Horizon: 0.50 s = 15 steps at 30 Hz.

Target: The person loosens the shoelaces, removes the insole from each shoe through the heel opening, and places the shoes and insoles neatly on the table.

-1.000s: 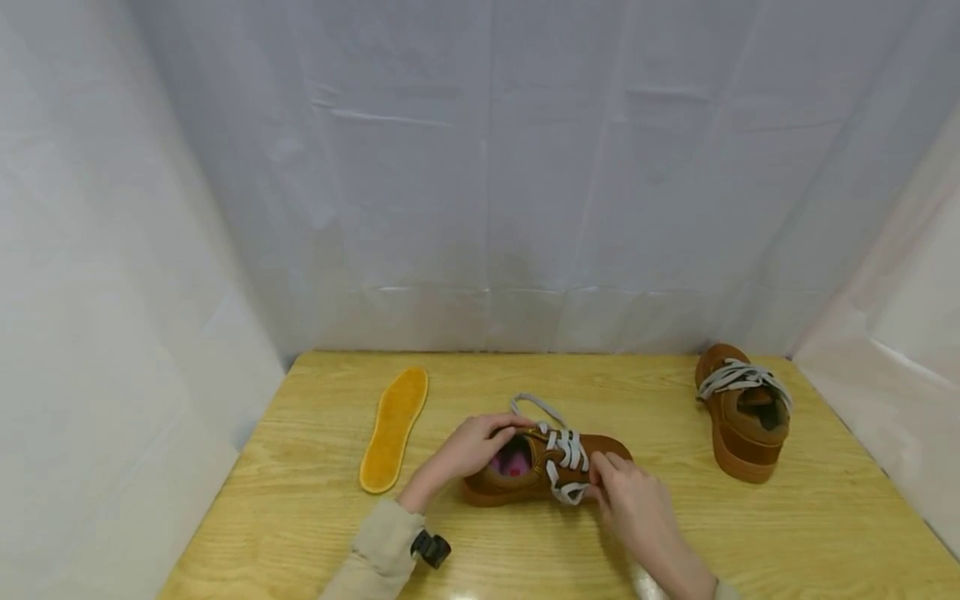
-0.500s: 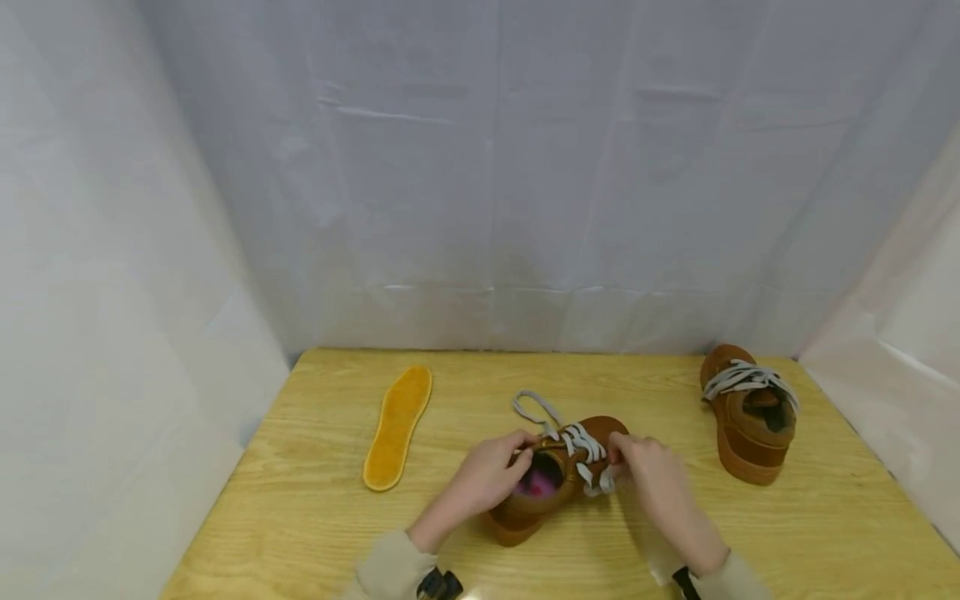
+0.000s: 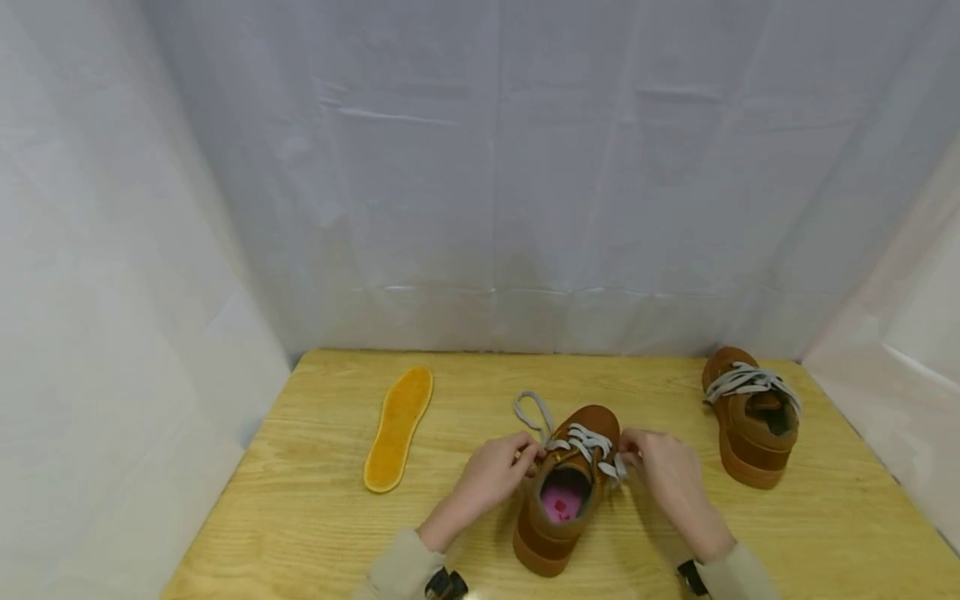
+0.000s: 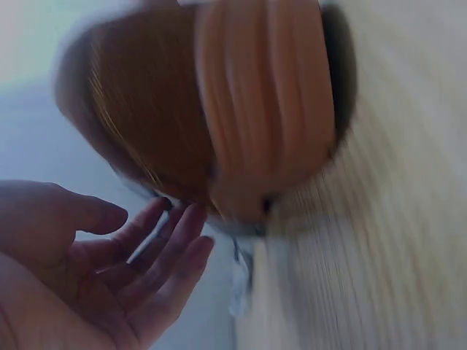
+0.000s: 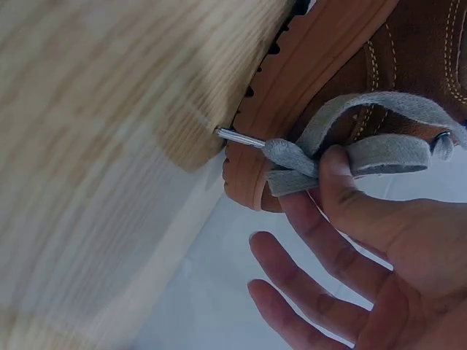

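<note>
Pale, creased sheeting (image 3: 487, 167), slightly shiny, hangs behind the far edge of your tabletop (image 3: 300, 500) and down both sides. The tabletop itself is smooth, yellowish, streaked wood grain with rounded far corners.

Right of the tabletop's middle, the brown shoe (image 3: 567, 461) sits upright between your hands, toe pointing toward the far edge and slightly right. Its upper has a leathery look with pale stitching, above a thick, ribbed tan sole. A matching shoe (image 3: 738, 425) stands near the far right corner, grey laces crossing its front. Toward the left edge lies a flat orange insole (image 3: 400, 429), fuzzy-looking, narrow-waisted and pale-rimmed.

Your left hand (image 3: 491, 471) is at the shoe's left side, fingers loosely curved and thumb apart from them; blur in the wrist view means you cannot tell whether the fingertips touch. Your right hand (image 3: 670, 475), on the other side, pinches a flat, woven grey lace (image 5: 390, 152) between thumb and forefinger, the other fingers held away.

Inside the shoe shows a pink lining (image 3: 558, 502) with red marks. The lace ends in a slim, shiny tip (image 5: 241, 138).
</note>
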{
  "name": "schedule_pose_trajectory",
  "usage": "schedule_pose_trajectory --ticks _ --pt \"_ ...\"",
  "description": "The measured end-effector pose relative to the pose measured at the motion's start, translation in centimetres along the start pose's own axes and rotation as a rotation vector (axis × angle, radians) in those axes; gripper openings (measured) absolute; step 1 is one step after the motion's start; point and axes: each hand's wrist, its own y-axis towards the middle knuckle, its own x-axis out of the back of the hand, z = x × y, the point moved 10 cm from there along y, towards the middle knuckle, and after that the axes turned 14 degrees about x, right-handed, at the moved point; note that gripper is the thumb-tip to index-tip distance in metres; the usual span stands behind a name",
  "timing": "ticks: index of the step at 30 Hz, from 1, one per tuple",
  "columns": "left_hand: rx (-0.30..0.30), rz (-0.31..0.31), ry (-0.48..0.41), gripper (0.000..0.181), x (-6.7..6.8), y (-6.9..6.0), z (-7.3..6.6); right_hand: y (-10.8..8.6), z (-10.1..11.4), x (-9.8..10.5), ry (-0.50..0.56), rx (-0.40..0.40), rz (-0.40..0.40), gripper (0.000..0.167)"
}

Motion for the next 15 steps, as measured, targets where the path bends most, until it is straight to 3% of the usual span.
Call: schedule_pose_trajectory --ticks 5,12,15 --pt "-0.023 -0.051 0.062 0.013 -0.6 2.8 0.8 -0.2 0.0 -0.2 -0.025 0.031 0.024 0.022" --pt "-0.166 0.063 0.344 0.049 -4.0 4.5 0.1 -0.3 -0.3 -0.5 -0.009 -0.001 0.062 0.018" --pt "-0.226 0.079 0.405 0.048 -4.7 4.8 -0.3 -0.3 -0.3 -0.4 0.005 -0.008 0.066 0.019"
